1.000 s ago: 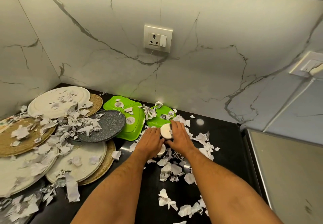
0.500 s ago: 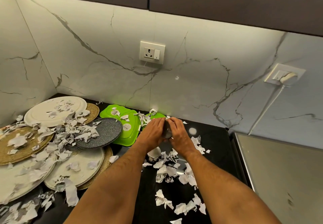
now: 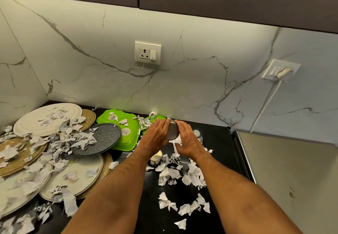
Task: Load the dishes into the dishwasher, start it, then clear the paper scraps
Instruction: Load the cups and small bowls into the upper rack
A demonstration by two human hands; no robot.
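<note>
Steel bowl (image 3: 172, 131) raised, tipped base toward camera.

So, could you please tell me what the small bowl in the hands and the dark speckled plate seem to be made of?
The small bowl looks like brushed steel: grey with a dull metallic sheen. The dark speckled plate has a matte, granite-like finish, perhaps stoneware or melamine; the view cannot settle which.

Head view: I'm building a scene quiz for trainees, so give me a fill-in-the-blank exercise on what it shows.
1. Both hands, left and right, hold a small round ____ bowl.
2. The speckled grey plate partly covers a ____ tray.
3. Torn ____ scraps litter the black counter.
4. A white ____ sits in the right wall socket.

Missing: metal; green; paper; plug
</note>
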